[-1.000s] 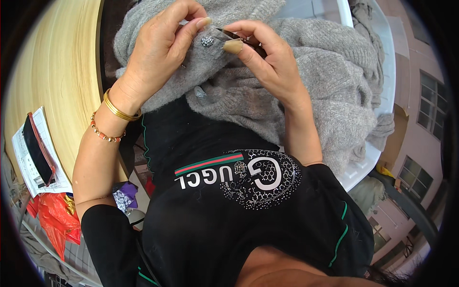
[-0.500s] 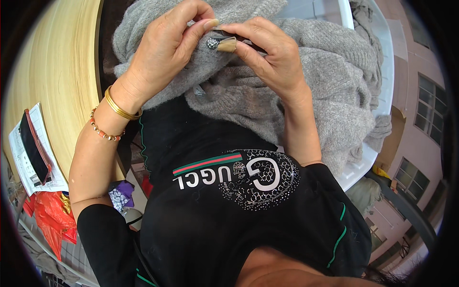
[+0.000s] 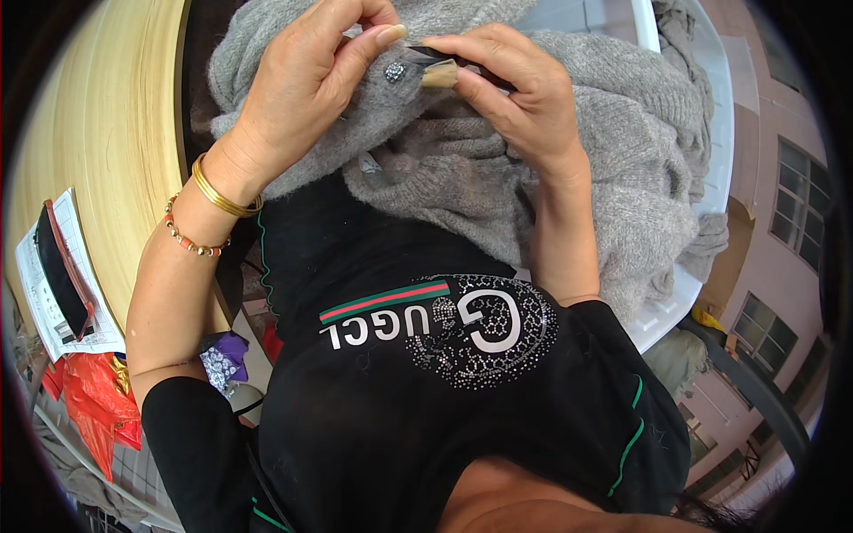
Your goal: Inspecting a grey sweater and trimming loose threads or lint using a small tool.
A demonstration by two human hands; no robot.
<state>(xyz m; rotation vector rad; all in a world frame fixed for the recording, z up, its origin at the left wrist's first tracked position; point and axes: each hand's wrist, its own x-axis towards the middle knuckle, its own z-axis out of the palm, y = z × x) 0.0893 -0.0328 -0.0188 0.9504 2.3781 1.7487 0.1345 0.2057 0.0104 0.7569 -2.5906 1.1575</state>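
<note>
A fuzzy grey knit garment [image 3: 613, 178] lies bunched across my lap. On it sits a round, sparkly dark-silver button [image 3: 394, 72]. My left hand [image 3: 298, 93] is closed above the button, thumb and forefinger pinched together over the knit; what lies between the fingertips is too small to tell. In my right hand [image 3: 529, 89] I hold small dark thread snips [image 3: 440, 75] with a tan wrapping, just right of the button and apart from it. The blades point left, toward my left fingertips. A small pale tag [image 3: 369, 163] shows on the knit below.
A pale wood-grain table [image 3: 107, 124] runs along my left, with papers [image 3: 98, 311] and a dark pouch [image 3: 60, 266] on it. Below are a red plastic bag [image 3: 93, 395] and purple cloth [image 3: 231, 357]. A white plastic bin [image 3: 720, 115] stands under the garment at right.
My right hand has drawn the snips a little to the right, away from the button, which now shows whole. My left hand has hardly moved and keeps its pinch.
</note>
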